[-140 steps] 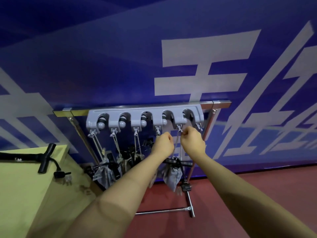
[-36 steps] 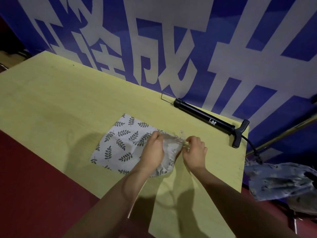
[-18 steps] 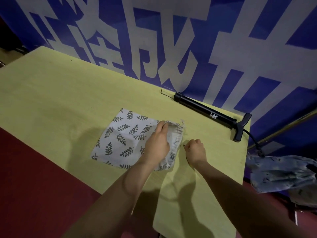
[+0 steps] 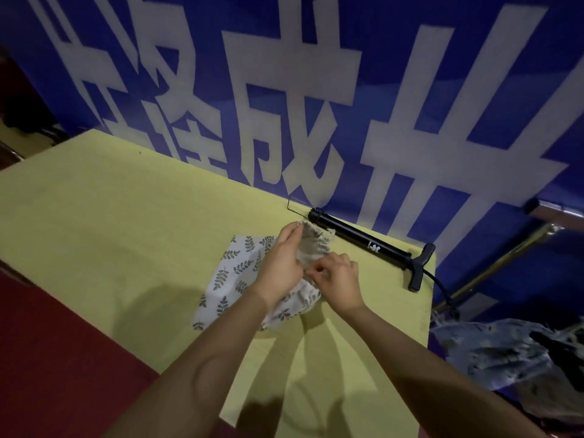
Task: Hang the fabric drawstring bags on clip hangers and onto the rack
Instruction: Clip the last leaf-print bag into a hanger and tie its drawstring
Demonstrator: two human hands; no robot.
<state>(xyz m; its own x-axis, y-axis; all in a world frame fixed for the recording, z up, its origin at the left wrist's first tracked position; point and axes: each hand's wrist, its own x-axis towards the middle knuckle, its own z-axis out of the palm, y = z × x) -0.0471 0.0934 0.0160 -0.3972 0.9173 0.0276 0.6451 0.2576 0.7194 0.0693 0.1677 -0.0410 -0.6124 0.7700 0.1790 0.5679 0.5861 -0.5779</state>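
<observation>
- Here the leaf-print drawstring bag (image 4: 235, 273) lies on the yellow worktop (image 4: 110, 222), near its right end, its gathered mouth lifted and turned toward the far edge.
- The left hand (image 4: 281, 263) grips the bag at the mouth, fingers curled over the bunched cloth at the rim.
- The right hand (image 4: 339, 279) sits just beside the left, touching it, with thumb and fingertips pinched together at the near edge of the gathered opening; whether they hold the cord or only the cloth cannot be told.
- Both forearms reach in from the bottom of the view and cast shadows on the worktop.
- A black hand pump (image 4: 366, 245) lies along the worktop's back edge, just behind the bag's mouth, its T-handle toward the right corner.
- A blue banner (image 4: 284, 90) with large white characters stands behind the worktop.
- At lower right, off the worktop, hangs a bluish patterned fabric (image 4: 499, 352), partly in shadow.
</observation>
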